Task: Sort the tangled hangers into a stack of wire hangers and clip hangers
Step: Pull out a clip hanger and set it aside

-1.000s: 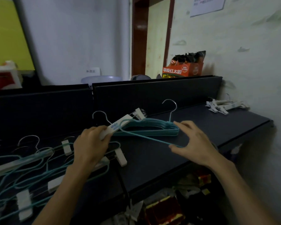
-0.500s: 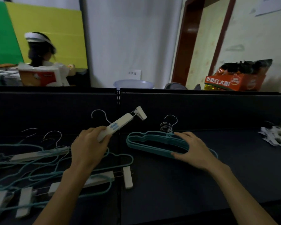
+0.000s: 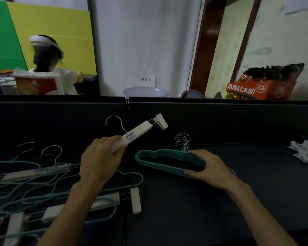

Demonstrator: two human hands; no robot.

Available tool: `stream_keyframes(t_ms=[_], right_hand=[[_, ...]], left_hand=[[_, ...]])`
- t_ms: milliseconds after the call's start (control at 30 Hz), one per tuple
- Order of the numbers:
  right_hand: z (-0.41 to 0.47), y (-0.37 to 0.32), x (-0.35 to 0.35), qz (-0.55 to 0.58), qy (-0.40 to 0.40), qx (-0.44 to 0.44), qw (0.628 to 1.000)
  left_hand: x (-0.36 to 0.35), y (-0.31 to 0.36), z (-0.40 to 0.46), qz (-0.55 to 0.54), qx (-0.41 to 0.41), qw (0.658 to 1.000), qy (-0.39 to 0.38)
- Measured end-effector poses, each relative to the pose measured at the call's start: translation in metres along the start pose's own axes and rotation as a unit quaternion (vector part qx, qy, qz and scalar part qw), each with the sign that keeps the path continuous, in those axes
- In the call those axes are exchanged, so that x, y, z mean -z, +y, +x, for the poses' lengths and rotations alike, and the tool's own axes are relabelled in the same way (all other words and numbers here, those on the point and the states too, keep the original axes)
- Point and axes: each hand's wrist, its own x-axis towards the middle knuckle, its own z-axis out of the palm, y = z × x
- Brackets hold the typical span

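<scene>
My left hand (image 3: 100, 160) grips a white clip hanger (image 3: 137, 132) by its bar and holds it tilted above the dark table, its clip end up to the right. My right hand (image 3: 205, 167) rests on a stack of teal wire hangers (image 3: 160, 160) lying flat in the middle of the table, fingers curved over the stack's right end. Their metal hooks (image 3: 182, 141) point away from me. A tangle of teal wire hangers and white clip hangers (image 3: 30, 185) covers the left side. A few white clip hangers (image 3: 306, 151) lie at the far right.
A dark upright panel (image 3: 220, 121) backs the table (image 3: 203, 210). Behind it stand a pale basin (image 3: 145, 91), an orange snack box (image 3: 260, 87) and a person with a white visor (image 3: 48, 64) facing away. A doorway (image 3: 208, 43) is at the back right.
The view has swung left and down. My right hand has laid a teal wire hanger onto the stack and now rests on it. My left hand keeps holding the white clip hanger raised.
</scene>
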Motion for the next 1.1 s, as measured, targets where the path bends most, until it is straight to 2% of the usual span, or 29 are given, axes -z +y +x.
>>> stream_keyframes(t_ms=[233, 433, 567, 833, 1100], right_hand=[[-0.008, -0.01, -0.001, -0.032, 0.005, -0.02, 0.999], [-0.06, -0.028, 0.012, -0.085, 0.087, -0.05, 0.991], [-0.124, -0.023, 0.023, -0.17, 0.155, -0.124, 0.965], [-0.262, 0.009, 0.059, -0.238, 0.196, -0.293, 0.905], [-0.345, 0.071, 0.1, -0.28, 0.194, -0.353, 0.871]], left_hand=[[-0.004, -0.003, 0.005, -0.026, -0.027, 0.999, -0.014], [-0.018, 0.023, 0.007, -0.077, -0.096, 0.991, -0.056], [-0.036, 0.064, -0.007, -0.13, -0.161, 0.973, -0.101], [-0.071, 0.174, -0.056, -0.227, -0.247, 0.922, -0.193], [-0.099, 0.281, -0.106, -0.269, -0.272, 0.896, -0.226]])
